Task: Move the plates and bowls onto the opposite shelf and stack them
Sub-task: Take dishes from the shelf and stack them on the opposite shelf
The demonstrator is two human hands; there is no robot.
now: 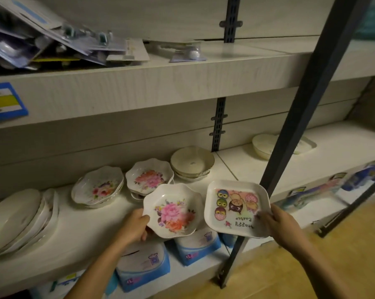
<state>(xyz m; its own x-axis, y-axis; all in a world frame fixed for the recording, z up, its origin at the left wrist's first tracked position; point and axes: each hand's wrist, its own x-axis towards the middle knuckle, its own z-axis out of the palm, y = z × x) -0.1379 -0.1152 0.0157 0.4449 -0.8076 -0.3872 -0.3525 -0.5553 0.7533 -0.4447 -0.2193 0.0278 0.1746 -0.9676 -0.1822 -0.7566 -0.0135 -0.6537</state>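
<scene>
My left hand (134, 227) grips the near-left rim of a scalloped floral bowl (173, 210), held just above the front edge of the white shelf (78, 231). My right hand (275, 223) pinches the near-right corner of a square plate with owls and "Happy Easter" lettering (236, 207), held beside the bowl. On the shelf behind stand two stacks of floral bowls (99, 186) (148, 176), a stack of plain cream bowls (192, 164) and, at the far left, leaning white plates (20, 219). Farther right sits a cream heart-shaped bowl (265, 145).
A dark metal post (301, 117) slants down in front of the shelf, right beside the square plate. Blue-and-white packs (143, 266) sit on the lowest shelf under my hands. Packaged goods (52, 37) fill the upper shelf's left. Wooden floor (301, 277) lies at bottom right.
</scene>
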